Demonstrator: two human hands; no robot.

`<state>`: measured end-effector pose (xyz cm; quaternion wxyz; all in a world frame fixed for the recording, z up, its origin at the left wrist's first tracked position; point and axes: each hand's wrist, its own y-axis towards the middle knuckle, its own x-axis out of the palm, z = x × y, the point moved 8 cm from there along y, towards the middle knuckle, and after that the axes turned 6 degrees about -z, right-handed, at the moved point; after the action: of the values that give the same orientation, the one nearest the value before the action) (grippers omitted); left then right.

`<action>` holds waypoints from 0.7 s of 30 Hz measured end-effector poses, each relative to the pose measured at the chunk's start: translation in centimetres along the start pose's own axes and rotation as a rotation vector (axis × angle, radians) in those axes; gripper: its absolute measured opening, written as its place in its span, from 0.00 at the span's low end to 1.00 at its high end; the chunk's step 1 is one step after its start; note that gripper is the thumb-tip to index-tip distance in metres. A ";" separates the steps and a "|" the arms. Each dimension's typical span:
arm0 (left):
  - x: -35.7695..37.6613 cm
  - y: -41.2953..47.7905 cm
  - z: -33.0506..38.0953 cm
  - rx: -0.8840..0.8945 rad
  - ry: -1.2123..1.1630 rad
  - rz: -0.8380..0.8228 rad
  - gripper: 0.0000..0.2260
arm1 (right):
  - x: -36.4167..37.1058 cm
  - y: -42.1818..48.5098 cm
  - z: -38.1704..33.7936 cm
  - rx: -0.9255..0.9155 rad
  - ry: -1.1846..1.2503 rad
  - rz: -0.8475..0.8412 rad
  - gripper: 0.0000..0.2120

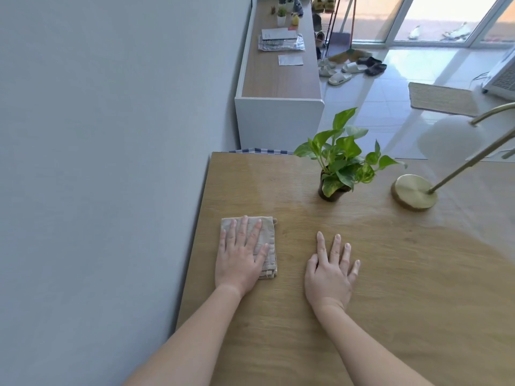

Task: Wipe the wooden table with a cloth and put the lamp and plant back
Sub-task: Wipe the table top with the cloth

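A folded beige cloth (269,235) lies on the wooden table (390,274) near its left edge. My left hand (239,254) presses flat on the cloth with straight, spread fingers. My right hand (330,270) rests flat on the bare wood to the right of the cloth, holding nothing. Further back stands a small potted plant (341,160) with green leaves in a dark pot. To its right is a brass lamp with a round base (413,192), a slanted stem and a white globe shade (451,139).
A grey wall (111,162) runs along the table's left edge. Beyond the table stands a white sideboard (278,118) with papers and small plants on top. Shoes and a woven mat (443,98) lie on the tiled floor.
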<state>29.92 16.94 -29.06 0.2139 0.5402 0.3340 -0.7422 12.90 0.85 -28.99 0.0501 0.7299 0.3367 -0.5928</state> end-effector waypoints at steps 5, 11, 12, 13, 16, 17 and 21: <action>1.5 -5.2 1.1 -0.011 -0.031 0.032 0.30 | -0.7 -1.1 0.5 -0.082 -0.039 -0.045 0.28; 1.7 -5.9 1.2 -0.024 -0.037 0.052 0.30 | -3.0 -0.1 4.0 -0.142 -0.113 0.008 0.27; 1.7 -5.8 1.2 -0.027 -0.041 0.045 0.30 | -3.2 0.1 4.7 -0.121 -0.110 0.013 0.27; 1.6 -5.7 1.3 -0.028 -0.047 0.041 0.30 | -3.3 0.3 5.2 -0.112 -0.111 0.021 0.27; 1.2 -4.9 1.5 -0.028 -0.056 0.021 0.30 | -3.1 0.6 5.4 -0.113 -0.113 0.038 0.28; 1.0 -4.3 1.5 -0.028 -0.056 0.015 0.30 | -2.9 0.6 5.3 -0.114 -0.114 0.041 0.27; -0.4 -0.6 1.4 -0.019 -0.047 0.006 0.29 | -2.4 0.7 5.5 -0.107 -0.123 0.064 0.28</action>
<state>28.73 16.36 -28.30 0.2292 0.5216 0.3343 -0.7508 8.57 -3.30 -28.61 0.1283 0.6987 0.3406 -0.6159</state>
